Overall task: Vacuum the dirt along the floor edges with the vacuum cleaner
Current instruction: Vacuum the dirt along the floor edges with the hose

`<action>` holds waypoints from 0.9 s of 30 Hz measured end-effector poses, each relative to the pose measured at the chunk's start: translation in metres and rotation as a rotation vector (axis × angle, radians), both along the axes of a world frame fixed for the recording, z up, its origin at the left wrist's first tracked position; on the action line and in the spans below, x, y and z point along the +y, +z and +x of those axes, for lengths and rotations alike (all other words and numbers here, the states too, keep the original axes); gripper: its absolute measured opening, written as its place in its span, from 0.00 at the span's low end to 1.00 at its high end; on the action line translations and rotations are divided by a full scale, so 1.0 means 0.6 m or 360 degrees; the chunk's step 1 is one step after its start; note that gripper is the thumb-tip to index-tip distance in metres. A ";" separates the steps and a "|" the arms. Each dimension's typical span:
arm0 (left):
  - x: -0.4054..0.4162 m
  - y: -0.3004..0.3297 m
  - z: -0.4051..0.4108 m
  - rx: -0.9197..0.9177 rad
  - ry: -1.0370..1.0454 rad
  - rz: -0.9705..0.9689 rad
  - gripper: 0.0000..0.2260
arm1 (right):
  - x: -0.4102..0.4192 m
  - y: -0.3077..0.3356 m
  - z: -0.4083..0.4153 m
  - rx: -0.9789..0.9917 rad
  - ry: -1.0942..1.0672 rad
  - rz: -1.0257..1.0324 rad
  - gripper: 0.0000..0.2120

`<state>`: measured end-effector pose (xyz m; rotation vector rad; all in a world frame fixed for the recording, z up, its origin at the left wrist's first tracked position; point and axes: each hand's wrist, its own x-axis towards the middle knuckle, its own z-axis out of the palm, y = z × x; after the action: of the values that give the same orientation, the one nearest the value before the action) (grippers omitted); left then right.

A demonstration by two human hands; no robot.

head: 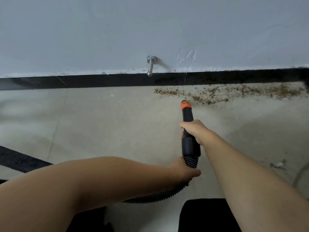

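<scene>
Forearms: both reach from 6 o'clock toward the wall at 12, crossing the lower half of the view; dark clothing shows beneath them at the bottom edge.
Left hand (185, 169): wraps round the ribbed hose (160, 195) just behind the handle, fingers curled under it. Judged purpose: it takes the hose's weight and drag so the front hand can steer freely.
Right hand (194, 131): grips the black nozzle tube (188, 114) from above, knuckles up, arm nearly straight. Judged purpose: it aims the tip and sets its height over the floor.
Nozzle tip (186, 104): the orange-collared end points to 12 o'clock, at the near edge of the dirt; whether it touches the floor cannot be told.
Dirt (234, 93): a brown granular band on the tiled floor (100, 123), running from 12 to 2 o'clock along the black skirting (83, 82), densest just right of the tip.
Hose run: it loops back to 9 o'clock, where a thicker ribbed length leaves the view; the vacuum body is out of sight.
Wall fixture: a metal door stopper (151, 66) juts from the wall at 12 o'clock, left of the dirt.
Progress, as a judgement: most of the band remains; the sweep likely needs to go rightward, hugging the skirting.
Other debris: a small pale scrap (278, 164) lies at 4 o'clock.
</scene>
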<state>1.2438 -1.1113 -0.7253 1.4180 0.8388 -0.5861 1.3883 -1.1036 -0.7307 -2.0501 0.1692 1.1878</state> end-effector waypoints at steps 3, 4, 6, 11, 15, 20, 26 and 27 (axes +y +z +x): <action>-0.035 -0.009 0.019 -0.0052 -0.0043 -0.0017 0.10 | -0.036 -0.006 0.016 -0.0081 -0.0024 -0.0069 0.09; -0.047 -0.011 0.024 -0.0063 -0.0034 -0.0022 0.10 | -0.048 -0.007 0.020 -0.0095 -0.0033 -0.0084 0.08; -0.068 -0.010 0.033 -0.0099 -0.0026 -0.0074 0.11 | -0.076 -0.008 0.031 -0.0101 -0.0079 -0.0114 0.08; -0.077 -0.009 0.058 -0.0115 -0.0191 -0.0072 0.09 | -0.113 -0.004 0.061 -0.0073 -0.0270 -0.0117 0.10; -0.073 -0.002 0.066 -0.0117 -0.0087 -0.0090 0.08 | -0.104 -0.001 0.073 -0.0062 -0.0274 -0.0101 0.08; -0.052 -0.010 0.052 -0.0092 0.0005 -0.0137 0.08 | -0.070 -0.001 0.061 -0.0033 -0.0172 -0.0080 0.06; -0.017 -0.017 0.032 -0.0142 0.0189 -0.0147 0.08 | -0.012 -0.003 0.043 -0.0031 0.0012 -0.0057 0.12; -0.012 -0.018 0.028 -0.0149 0.0220 -0.0150 0.08 | -0.002 -0.004 0.038 -0.0031 0.0062 -0.0061 0.13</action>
<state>1.2605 -1.1188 -0.7363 1.2811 0.8171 -0.4448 1.4109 -1.1049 -0.7332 -2.1065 0.1446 1.1960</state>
